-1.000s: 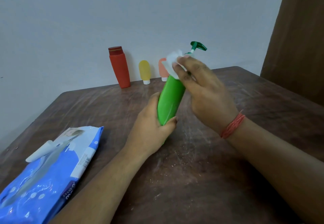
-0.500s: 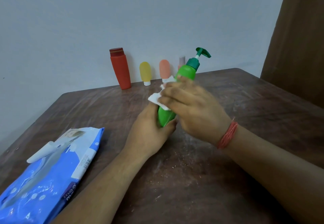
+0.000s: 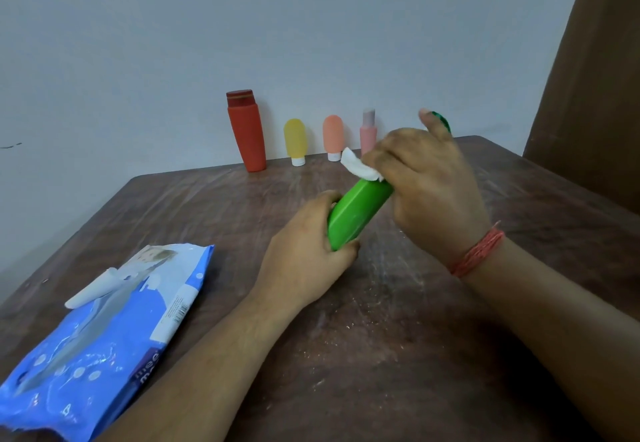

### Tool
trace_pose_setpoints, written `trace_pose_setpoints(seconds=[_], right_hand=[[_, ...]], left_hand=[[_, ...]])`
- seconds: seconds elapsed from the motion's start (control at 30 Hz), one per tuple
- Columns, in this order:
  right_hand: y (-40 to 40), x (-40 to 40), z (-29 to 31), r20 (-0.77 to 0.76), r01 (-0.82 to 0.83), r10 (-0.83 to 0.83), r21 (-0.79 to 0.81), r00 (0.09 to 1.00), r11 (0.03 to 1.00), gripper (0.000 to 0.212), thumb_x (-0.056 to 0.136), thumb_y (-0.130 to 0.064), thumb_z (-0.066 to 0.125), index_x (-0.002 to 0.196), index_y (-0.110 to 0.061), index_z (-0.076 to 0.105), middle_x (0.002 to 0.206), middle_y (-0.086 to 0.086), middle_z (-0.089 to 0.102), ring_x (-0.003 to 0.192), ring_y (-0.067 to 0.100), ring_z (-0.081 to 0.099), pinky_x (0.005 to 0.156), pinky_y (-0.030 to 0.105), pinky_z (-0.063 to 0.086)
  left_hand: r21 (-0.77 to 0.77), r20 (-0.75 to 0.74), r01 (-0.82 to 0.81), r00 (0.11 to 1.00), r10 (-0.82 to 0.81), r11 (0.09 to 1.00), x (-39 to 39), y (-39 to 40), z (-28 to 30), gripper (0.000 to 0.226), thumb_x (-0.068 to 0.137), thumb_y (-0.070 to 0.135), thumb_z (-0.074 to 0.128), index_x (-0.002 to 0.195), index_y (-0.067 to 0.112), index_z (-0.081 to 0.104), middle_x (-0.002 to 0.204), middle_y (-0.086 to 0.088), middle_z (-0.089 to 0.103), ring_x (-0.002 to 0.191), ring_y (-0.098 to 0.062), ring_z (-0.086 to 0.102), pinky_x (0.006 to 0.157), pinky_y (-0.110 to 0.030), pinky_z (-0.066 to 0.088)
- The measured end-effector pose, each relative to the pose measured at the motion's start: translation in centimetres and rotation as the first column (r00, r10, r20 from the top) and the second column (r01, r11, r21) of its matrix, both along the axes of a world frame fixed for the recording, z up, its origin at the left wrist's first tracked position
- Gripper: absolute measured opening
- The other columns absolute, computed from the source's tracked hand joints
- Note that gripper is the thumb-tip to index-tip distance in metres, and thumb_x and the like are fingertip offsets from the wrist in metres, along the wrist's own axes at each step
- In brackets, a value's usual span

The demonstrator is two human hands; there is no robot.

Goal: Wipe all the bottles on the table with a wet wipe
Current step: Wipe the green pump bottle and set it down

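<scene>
Your left hand (image 3: 304,251) has its fingers curled round the base of the green bottle (image 3: 358,211), holding it tilted above the table (image 3: 398,355). Your right hand (image 3: 429,185) is wrapped round the upper part of the bottle, pressing the wet wipe (image 3: 360,166) against it, one finger stretched up by the pump head. The main risk, as I judge it, is slip: a damp plastic body held only at the base could twist out of your left hand if the right rubs hard. A push on the pump could also squirt liquid. Four more bottles wait well beyond your hands, by the wall: red bottle (image 3: 246,130), yellow bottle (image 3: 295,140), orange bottle (image 3: 333,136), pink bottle (image 3: 367,131). Left of your left forearm lies the wipes pack (image 3: 104,337).
</scene>
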State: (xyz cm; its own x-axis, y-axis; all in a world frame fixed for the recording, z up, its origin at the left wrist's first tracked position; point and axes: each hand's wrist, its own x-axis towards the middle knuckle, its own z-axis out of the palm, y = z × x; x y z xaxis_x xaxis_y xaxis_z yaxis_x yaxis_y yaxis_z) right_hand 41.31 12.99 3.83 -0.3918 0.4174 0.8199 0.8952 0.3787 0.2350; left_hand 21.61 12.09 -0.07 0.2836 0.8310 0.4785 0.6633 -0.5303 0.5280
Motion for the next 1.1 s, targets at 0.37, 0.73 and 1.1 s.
trace_pose_setpoints(seconds=[0.37,0.73,1.1], right_hand=[[1.1,-0.2,-1.1,-0.066,-0.087,0.084,-0.050,0.994,0.995,0.048,0.085,0.012,0.043,0.130,0.001,0.059,0.135,0.017,0.056,0.127,0.034,0.051,0.112,0.050,0.036],[0.8,-2.5,-3.3,-0.174,-0.200,0.165,-0.213,0.971,0.956,0.075,0.082,0.010,0.055,0.151,-0.014,0.038,0.142,0.008,0.031,0.128,0.030,0.045,0.096,0.043,0.053],[1.5,-1.1,-2.0,-0.366,-0.161,0.101,-0.137,0.925,0.977,0.047,0.098,-0.017,0.040,0.143,-0.007,0.049,0.108,0.011,0.050,0.087,0.025,0.054,0.068,0.046,0.054]], left_hand=[[-0.110,0.258,0.011,0.966,0.018,0.994,-1.4,1.2,-0.3,0.048,0.085,0.037,0.075,0.122,0.036,0.045,0.099,0.022,0.059,0.089,0.011,0.056,0.065,-0.005,0.040],[-0.262,0.487,0.163,0.873,-0.015,0.951,-1.2,1.5,-0.9,0.037,0.080,0.041,0.078,0.108,0.045,0.055,0.101,0.008,0.070,0.091,-0.007,0.069,0.087,-0.031,0.057],[-0.328,0.548,0.290,0.834,-0.069,0.899,-0.8,1.4,-1.3,0.042,0.079,0.039,0.079,0.114,0.044,0.056,0.106,0.012,0.071,0.099,-0.012,0.069,0.091,-0.044,0.057]])
